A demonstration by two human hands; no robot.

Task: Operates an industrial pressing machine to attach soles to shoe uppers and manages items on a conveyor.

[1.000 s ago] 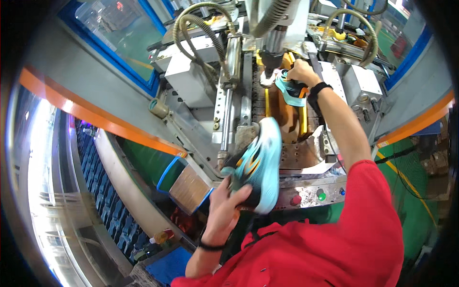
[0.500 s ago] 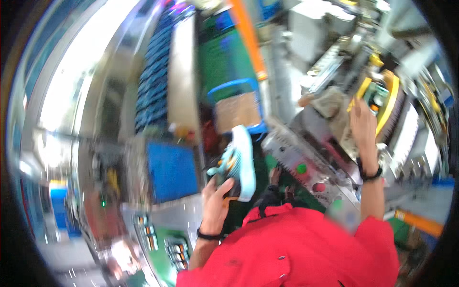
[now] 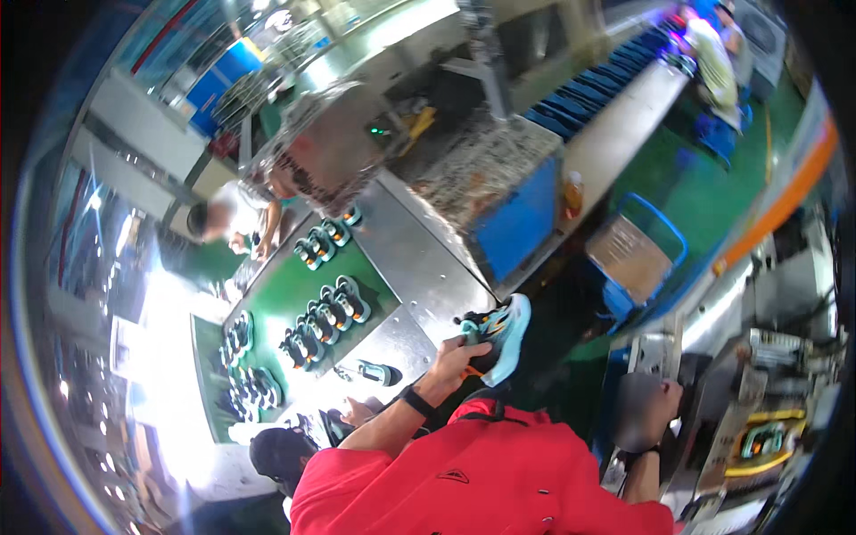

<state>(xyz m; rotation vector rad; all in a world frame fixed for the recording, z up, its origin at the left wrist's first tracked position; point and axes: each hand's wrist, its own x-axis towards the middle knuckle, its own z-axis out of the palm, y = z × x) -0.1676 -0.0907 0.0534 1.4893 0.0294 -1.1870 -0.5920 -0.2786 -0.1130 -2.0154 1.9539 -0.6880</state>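
Observation:
My left hand [image 3: 456,358] is closed around the heel end of a sneaker [image 3: 510,339] with a dark upper, orange details and a pale mint sole. It holds the shoe in the air beside the metal table's corner. On the right, my right hand [image 3: 665,403] is beside a machine, its fingers partly covered by a blurred patch; whether it grips anything is unclear. Beyond that hand, another sneaker [image 3: 764,440] sits in the machine between two yellow-edged pads [image 3: 765,467].
Several sneakers [image 3: 328,317] stand in rows on a green conveyor belt [image 3: 361,275]. A person in a dark cap [image 3: 281,455] is close on my left; another in white [image 3: 241,214] works across the belt. A blue-framed chair [image 3: 629,257] stands ahead, near an orange rail [image 3: 789,192].
My view has swung left, bringing the belt and co-workers into sight. The sneaker stays in my left hand. My right hand has moved away from the machine's yellow pads.

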